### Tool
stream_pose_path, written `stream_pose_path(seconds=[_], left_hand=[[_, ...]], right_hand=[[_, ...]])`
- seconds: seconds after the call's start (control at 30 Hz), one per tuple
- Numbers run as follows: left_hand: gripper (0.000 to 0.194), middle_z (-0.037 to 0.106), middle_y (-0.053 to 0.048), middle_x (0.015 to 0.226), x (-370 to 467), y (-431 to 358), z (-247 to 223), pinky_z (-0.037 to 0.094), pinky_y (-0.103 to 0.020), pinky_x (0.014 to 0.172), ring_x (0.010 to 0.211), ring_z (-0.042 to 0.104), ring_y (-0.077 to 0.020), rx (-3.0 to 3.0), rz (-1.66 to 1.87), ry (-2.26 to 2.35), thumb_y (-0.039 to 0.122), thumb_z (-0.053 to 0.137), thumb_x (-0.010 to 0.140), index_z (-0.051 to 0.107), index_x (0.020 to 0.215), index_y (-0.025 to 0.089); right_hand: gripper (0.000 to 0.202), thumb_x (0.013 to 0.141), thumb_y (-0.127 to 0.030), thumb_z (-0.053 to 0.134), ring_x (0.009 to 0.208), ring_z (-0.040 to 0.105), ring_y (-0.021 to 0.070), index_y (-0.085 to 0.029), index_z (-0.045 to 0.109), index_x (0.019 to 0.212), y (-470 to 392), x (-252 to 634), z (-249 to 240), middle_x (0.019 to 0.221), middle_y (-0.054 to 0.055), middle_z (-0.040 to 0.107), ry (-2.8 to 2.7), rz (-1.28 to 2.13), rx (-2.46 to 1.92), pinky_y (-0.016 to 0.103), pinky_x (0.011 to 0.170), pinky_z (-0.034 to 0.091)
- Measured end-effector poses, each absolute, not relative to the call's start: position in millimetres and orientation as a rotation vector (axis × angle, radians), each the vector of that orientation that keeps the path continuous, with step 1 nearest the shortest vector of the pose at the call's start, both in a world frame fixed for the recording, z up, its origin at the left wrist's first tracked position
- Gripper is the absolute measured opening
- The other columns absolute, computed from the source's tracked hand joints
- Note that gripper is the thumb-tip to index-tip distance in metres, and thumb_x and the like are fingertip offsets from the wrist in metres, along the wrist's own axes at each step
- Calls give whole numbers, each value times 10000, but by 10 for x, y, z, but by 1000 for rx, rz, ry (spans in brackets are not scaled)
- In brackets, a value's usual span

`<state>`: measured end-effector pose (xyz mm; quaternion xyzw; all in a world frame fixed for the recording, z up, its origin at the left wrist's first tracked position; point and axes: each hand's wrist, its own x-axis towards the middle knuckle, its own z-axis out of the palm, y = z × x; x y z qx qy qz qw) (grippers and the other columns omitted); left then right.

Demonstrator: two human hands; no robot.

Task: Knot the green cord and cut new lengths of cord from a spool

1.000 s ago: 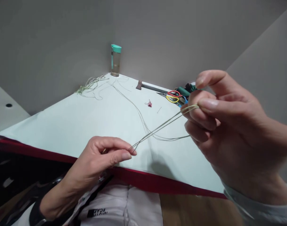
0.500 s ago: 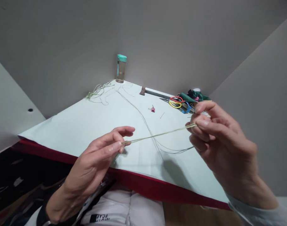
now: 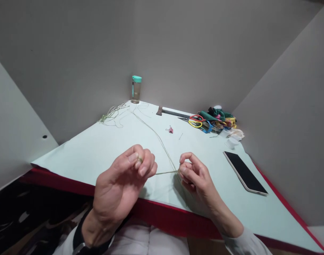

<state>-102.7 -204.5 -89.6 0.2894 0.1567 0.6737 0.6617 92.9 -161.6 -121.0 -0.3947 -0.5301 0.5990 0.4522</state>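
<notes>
We record a bench [image 3: 79, 152] under a pale cover with a red edge, set against grey panels. Over its near side we have both hands, raised and facing each other. The left hand [image 3: 124, 180] has its grip pinched, thumb against forefinger on a small bend of green cord, the other fingers curled in. The right hand [image 3: 199, 179] has its grip pressed together on the same cord, forefinger arched above; we cannot tell exactly where the pads meet it. Toward the right rear we note a heap of cloth and oddments [image 3: 217, 118], a hatchet [image 3: 175, 113] lying along the back, a phone [image 3: 245, 173] right of the right hand, a bottle [image 3: 136, 90] upright at the far corner, scissors [image 3: 195, 121] by the heap, and a cord bundle [image 3: 112, 114] left of the bottle. The green cord [image 3: 166, 173] spans the gap between the hands, straight, its axis crosswise and almost level. Long strands [image 3: 158, 136] slant from the far corner down to the right hand, the nearer one. Smallest: a pink clip [image 3: 170, 130] and a thin pin [image 3: 181, 136], both beyond the hands.
</notes>
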Motion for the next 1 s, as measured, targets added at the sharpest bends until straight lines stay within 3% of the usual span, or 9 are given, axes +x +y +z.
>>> stream_pose_path(seconds=[0.17,0.33,0.43,0.6,0.77,0.9,1.0], left_hand=[[255,545,-48,713,-979,-2059,-892,526,-245,704,708,509,-150,683,1553,437,231,622,888,693,668,123],[107,686,-73,800,-930,-2070,-902,554,-155,705,756,628,-136,685,1545,596,199,807,729,795,782,107],[198,747,-67,821,-892,-2067,-895,565,-118,721,773,681,-128,702,1538,648,168,865,689,847,883,135],[168,730,-27,703,-844,-2078,-892,562,-98,738,731,669,-106,813,1550,692,172,830,813,860,976,195],[289,723,-10,695,-808,-2097,-872,558,-126,715,724,669,-123,843,1563,720,142,831,831,827,1104,235],[208,730,-11,679,-811,-2122,-868,541,-135,720,720,670,-131,901,1567,744,170,828,846,823,1045,231],[163,744,-6,676,-825,-2156,-882,539,-175,788,707,675,-144,989,1579,800,205,823,857,825,1014,249]], right_hand=[[259,883,-362,706,526,213,72,-234,487,934,-1611,966,-1301,592,-108,342,-1307,1503,-955,185,450,169],[223,892,-345,684,515,227,75,-241,493,940,-1605,987,-1393,583,-107,353,-1294,1523,-925,185,441,150],[204,894,-331,670,509,219,72,-240,495,943,-1605,993,-1412,582,-109,358,-1298,1531,-908,187,437,147],[185,900,-316,651,514,206,68,-238,492,951,-1606,1014,-1410,595,-112,338,-1313,1531,-894,195,449,157],[144,922,-314,608,503,217,71,-239,492,961,-1616,1032,-1409,594,-114,337,-1371,1497,-916,215,460,163],[125,930,-318,580,504,236,81,-236,492,962,-1622,1018,-1394,597,-112,332,-1446,1434,-945,229,480,191],[98,955,-321,567,533,382,107,-228,538,953,-1627,1005,-1368,602,-86,434,-1527,1328,-986,254,548,325]])
